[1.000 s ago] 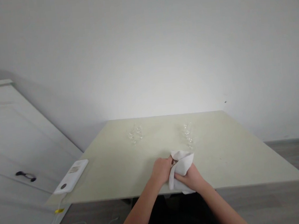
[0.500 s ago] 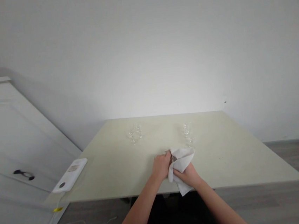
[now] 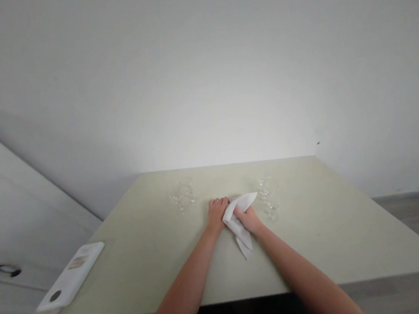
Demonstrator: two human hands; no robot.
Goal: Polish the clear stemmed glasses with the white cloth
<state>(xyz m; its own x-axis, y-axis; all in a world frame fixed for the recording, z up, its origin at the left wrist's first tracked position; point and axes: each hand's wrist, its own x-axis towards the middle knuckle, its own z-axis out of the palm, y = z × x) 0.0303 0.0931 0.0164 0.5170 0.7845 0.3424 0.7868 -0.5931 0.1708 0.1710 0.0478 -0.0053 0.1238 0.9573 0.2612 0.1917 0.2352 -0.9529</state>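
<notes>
A white cloth (image 3: 234, 221) is bunched in my right hand (image 3: 250, 218), its lower corner hanging toward me over the table. Close beside it on the left, my left hand (image 3: 217, 214) has its fingers curled over what looks like a clear glass, mostly hidden by the hand and the cloth. To the right of my hands stand several clear stemmed glasses (image 3: 267, 196) in a row. Another group of clear stemmed glasses (image 3: 186, 191) is at the left, farther back.
The pale table (image 3: 149, 261) reaches back to a plain white wall (image 3: 202, 78). On its left edge lies a white power strip-like box (image 3: 72, 274) with a cord. A white cabinet (image 3: 14, 205) with a dark handle (image 3: 1, 269) stands at the left.
Both hands have moved forward and slightly left over the table with the cloth. My view has shifted, so the table's front edge appears lower.
</notes>
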